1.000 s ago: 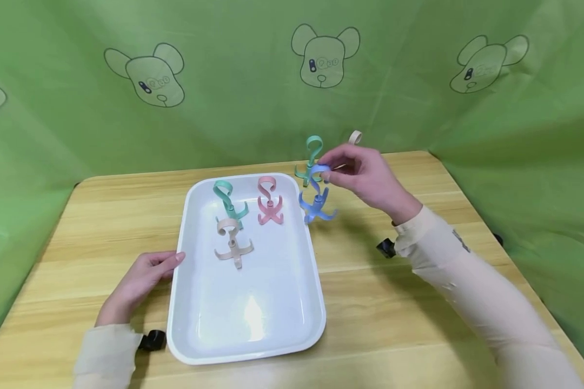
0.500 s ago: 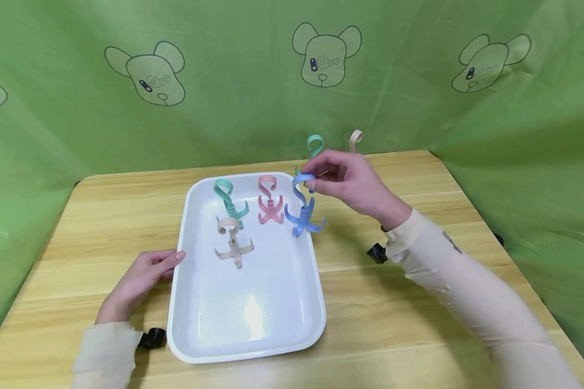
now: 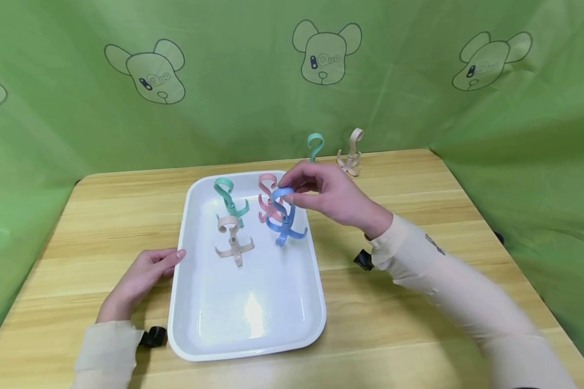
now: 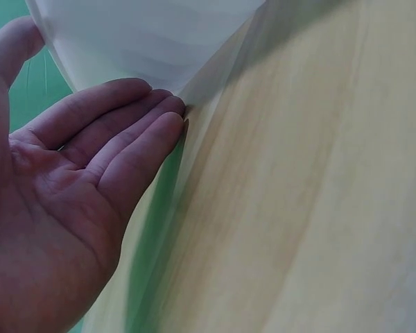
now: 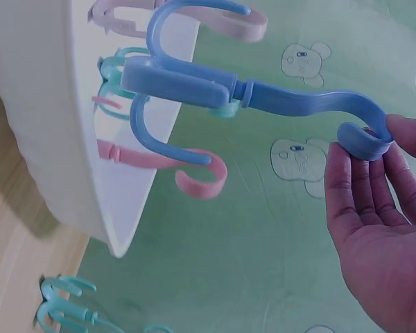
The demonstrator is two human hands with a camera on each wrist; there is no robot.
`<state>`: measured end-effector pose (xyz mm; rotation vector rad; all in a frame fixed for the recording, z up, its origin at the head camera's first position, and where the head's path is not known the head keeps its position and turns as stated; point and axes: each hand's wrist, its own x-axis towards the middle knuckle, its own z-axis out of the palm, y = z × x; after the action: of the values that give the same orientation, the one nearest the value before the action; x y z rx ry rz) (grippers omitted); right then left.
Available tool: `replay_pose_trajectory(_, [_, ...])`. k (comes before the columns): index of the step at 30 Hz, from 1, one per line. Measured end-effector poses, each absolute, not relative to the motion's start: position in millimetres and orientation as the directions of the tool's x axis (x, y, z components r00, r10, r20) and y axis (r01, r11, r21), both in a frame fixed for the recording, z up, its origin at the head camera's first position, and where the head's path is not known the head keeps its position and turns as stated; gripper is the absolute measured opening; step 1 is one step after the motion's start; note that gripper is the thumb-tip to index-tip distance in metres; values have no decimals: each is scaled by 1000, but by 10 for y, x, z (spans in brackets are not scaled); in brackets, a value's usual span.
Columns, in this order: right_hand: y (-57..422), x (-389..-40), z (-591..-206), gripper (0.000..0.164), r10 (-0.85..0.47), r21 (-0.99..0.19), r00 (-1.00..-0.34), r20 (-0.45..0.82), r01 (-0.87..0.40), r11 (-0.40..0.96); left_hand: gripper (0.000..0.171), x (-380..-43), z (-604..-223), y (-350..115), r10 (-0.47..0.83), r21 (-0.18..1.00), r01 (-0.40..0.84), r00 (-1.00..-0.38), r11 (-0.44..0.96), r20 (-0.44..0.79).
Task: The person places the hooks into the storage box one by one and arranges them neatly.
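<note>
My right hand [image 3: 328, 192] pinches the curled top of a blue four-pronged swivel hanger hook [image 3: 285, 221] over the right part of the white tray [image 3: 253, 356]. In the right wrist view, thumb and fingertips meet on the curl of the blue hook [image 5: 291, 100], its prongs pointing away from the hand. My left hand [image 3: 143, 278] holds the tray's left side, thumb over the rim and fingers against the outer wall [image 4: 139, 41]. Inside the tray stand a green hook [image 3: 231, 208], a pink hook [image 3: 269, 186], partly behind the blue one, and a beige hook [image 3: 234, 248].
Behind my right hand, a second green hook [image 3: 314, 143] shows only its top; a second beige hook [image 3: 351, 159] stands right of it on the wooden table [image 3: 394, 324]. A green cloth [image 3: 233, 108] with mouse-head drawings hangs around the table's back and sides.
My right hand has carried the blue hook leftward and toward me, from beyond the tray's right rim to over the tray. The rear beige hook has come into view. The left hand stays put.
</note>
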<state>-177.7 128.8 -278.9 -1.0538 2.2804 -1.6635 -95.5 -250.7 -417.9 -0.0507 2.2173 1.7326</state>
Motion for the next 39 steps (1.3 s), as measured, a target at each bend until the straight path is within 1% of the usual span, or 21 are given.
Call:
replay_pose_trajectory(8, [1185,-1764,-2880,20,-637,-874,-725,261,-457,162,56,-957,-4183,-2514,168,934,-231,-944,274,-283])
replay_pose_trajectory(15, [1125,-1809,-2968,23,-648,-877,-728,223,-441,193,57,-963,-4167,-2520,153,924,-239,-944,299,-294])
replay_pose_trajectory(23, [1097,-1849,-3096,18,-654,-860,-727,208,-454,231,57,-967,-4156,-2525,148,925,-236,-946,297,-289])
replay_pose_trajectory(39, [1105,-1888,-3276,18,-647,-850,-742,176,-446,280,58,-947,-4178,-2513,158,923,-238,-942,304,-295])
